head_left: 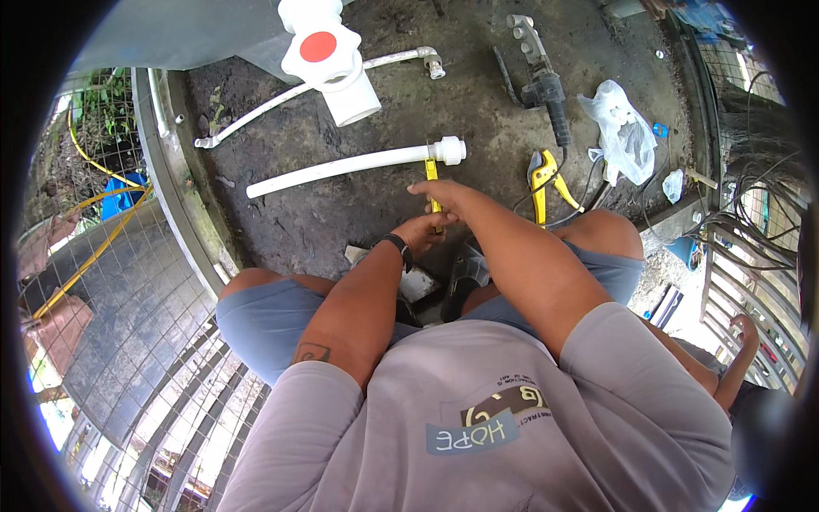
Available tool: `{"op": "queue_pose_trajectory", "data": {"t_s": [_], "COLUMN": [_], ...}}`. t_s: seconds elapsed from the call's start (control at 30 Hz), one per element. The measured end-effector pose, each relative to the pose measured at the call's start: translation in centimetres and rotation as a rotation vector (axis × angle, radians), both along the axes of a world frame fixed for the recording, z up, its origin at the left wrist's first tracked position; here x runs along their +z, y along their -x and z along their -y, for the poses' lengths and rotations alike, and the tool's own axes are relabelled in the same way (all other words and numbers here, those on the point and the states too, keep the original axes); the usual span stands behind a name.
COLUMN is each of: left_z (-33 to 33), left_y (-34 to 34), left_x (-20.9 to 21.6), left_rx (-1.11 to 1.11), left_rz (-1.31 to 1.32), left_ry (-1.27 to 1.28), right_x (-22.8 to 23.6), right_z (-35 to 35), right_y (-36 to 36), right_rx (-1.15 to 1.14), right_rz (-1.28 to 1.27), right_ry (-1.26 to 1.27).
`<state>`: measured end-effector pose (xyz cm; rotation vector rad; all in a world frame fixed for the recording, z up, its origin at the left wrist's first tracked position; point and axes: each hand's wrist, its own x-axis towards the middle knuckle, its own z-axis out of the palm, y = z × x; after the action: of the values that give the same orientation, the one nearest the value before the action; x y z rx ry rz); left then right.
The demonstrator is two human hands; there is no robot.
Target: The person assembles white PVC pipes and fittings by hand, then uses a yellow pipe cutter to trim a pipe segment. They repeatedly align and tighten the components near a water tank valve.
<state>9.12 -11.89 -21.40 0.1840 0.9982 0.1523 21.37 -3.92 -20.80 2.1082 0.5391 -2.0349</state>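
My left hand (420, 236), with a black band at its wrist, is closed on the lower end of a narrow yellow tool (432, 177) with dark marks. My right hand (444, 200) is closed round the tool higher up, just beyond the left. The tool's kind is not clear. Its thin far end comes up against a white plastic pipe (337, 169), close to the round white fitting (449, 151) on the pipe's right end. That pipe lies across the dark ground, its bare end to the left.
Beyond lie a white valve with a red disc (317, 47) and a thinner white pipe (260, 113). To the right are a pipe welding iron (543, 89), a yellow pipe cutter (539, 183) and a clear plastic bag (621, 135). Another person's arm (744, 341) shows far right.
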Motion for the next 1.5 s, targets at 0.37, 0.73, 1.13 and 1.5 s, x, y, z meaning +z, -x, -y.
{"op": "queue_pose_trajectory", "data": {"t_s": [0.37,0.73,1.13,1.5], "left_z": [-9.4,-14.7,-10.4,-13.9], "left_y": [6.5,10.6,8.7,12.2], "left_x": [7.3,9.7,11.7,10.3], "left_rx": [-1.010,-0.979,-0.934,-0.721], "left_rz": [-0.963,-0.462,-0.981,-0.631], "left_ry": [-1.125,-0.749,-0.910,-0.667], "right_x": [3.8,9.1,14.9,19.8], "right_z": [-0.2,2.0,0.2,-3.4], "right_y": [-1.3,-1.5,0.7,-4.7], "right_rx": [0.349,0.747,0.754,1.047], "right_rz": [0.100,0.173,0.096,0.168], "right_ry": [-0.200,-0.750,-0.486,-0.619]}}
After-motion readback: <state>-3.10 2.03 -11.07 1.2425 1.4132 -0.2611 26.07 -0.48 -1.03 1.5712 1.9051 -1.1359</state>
